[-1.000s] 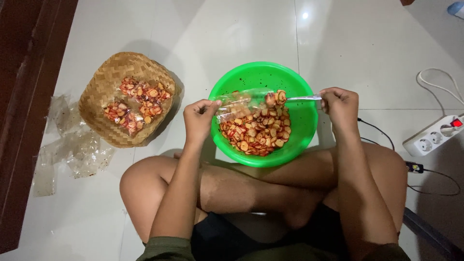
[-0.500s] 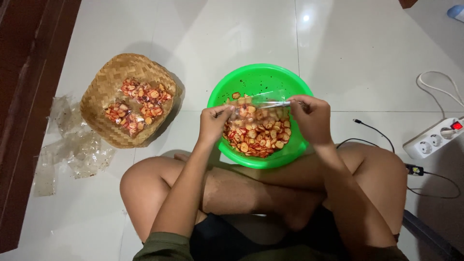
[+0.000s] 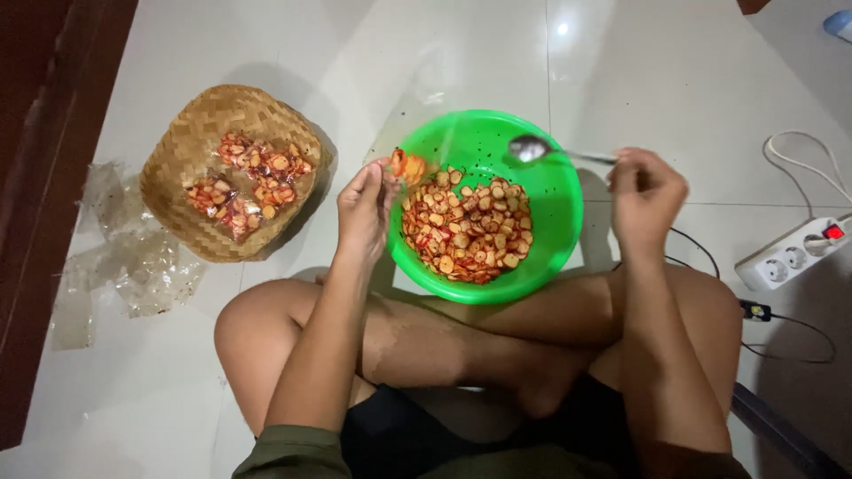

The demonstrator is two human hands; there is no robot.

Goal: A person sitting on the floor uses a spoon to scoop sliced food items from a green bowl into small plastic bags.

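Sitting cross-legged, the person pinches what looks like a small clear plastic bag of red-coated chips [image 3: 406, 166] in the left hand [image 3: 366, 206] at the left rim of the round green plastic bowl [image 3: 559, 222]. The right hand [image 3: 646, 188], closed around a metal spoon [image 3: 541, 150], holds its handle running left-right over the far rim, with the spoon's empty bowl pointing toward the bag, just to its right.

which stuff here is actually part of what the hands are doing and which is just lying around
In use:
- left hand holding a small clear bag of chips
- right hand holding a metal spoon
- green bowl of red-spiced chips
- woven basket holding filled bags

Lying about:
- empty plastic bags on the floor
- white power strip and cables
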